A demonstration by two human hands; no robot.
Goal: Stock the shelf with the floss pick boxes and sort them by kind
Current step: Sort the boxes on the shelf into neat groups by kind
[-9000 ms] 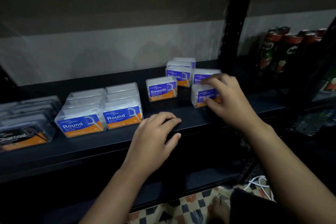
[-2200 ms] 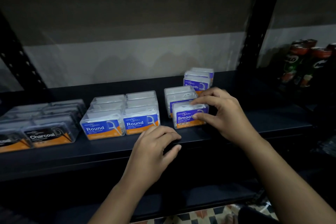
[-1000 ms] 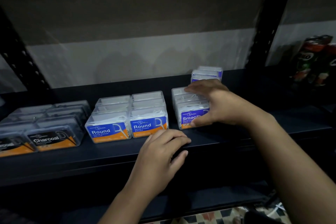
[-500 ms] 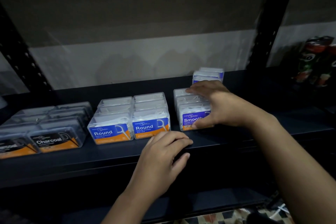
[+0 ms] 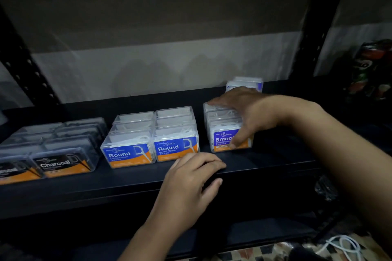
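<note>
On the black shelf (image 5: 275, 161) stand clear floss pick boxes in groups. Charcoal boxes (image 5: 63, 163) fill the left, two rows of Round boxes (image 5: 152, 144) stand in the middle, and one row of Smooth boxes (image 5: 222, 133) is to their right. My right hand (image 5: 244, 116) spans the Smooth row, fingers on the back box and thumb on the front label. Two more Smooth boxes (image 5: 246, 83) sit behind my right hand, near the wall. My left hand (image 5: 191, 180) grips the shelf's front edge below the Round boxes.
A black upright post (image 5: 314, 34) rises at the right rear. Dark drink cans (image 5: 371, 70) stand on the neighbouring shelf to the right. A lower shelf (image 5: 254, 235) lies beneath, with patterned floor tiles and a white cable (image 5: 343, 246) at bottom right.
Earlier the Smooth boxes lay scattered; my right hand has gathered them into one row beside the Round boxes. Over the last second both hands have barely moved.
</note>
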